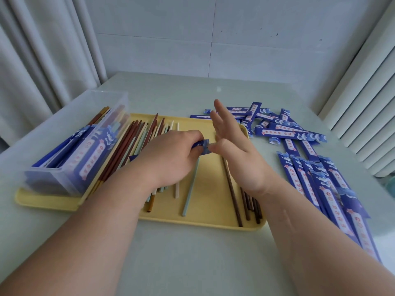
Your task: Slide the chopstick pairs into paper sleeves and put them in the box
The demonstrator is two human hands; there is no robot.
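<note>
My left hand (171,154) grips one blue paper sleeve (203,146) over the yellow tray (205,218). My right hand (233,146) pinches the sleeve's open end between thumb and forefinger, its other fingers spread straight upward. Loose chopsticks (136,142) in brown, cream and pale blue lie on the tray, among them a single pale blue one (191,189) and several dark brown ones (248,201). At the tray's left stands the clear plastic box (70,167), holding sleeved chopstick pairs. Empty blue sleeves (320,178) lie in piles on the table to the right.
A second scatter of blue sleeves (267,122) lies behind the tray at the right. The grey-green table (192,259) meets a white wall at the back. Curtains hang at the left and window blinds (367,103) stand at the right.
</note>
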